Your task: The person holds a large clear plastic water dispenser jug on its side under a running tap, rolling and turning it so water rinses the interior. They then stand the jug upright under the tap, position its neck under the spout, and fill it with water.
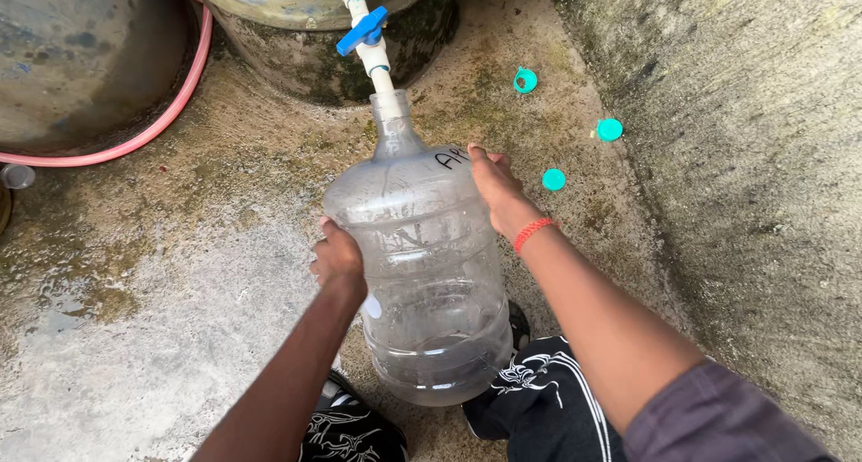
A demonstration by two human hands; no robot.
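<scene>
A large clear plastic water jug (422, 273) is tilted with its neck up against a white pipe spout (381, 71) that carries a blue tap handle (363, 31). A little water lies in the jug's bottom. My left hand (338, 257) grips the jug's left side at mid-height. My right hand (495, 185) holds the jug's right shoulder; a red band (532, 231) circles that wrist. The jug's base hangs above my knees in black patterned trousers (539, 399).
Three teal bottle caps (554, 179) lie on the wet concrete floor (180, 273) to the right of the jug. A pink hose (171, 112) curves round a big tank (81, 58) at far left. A rough concrete wall (763, 157) rises on the right.
</scene>
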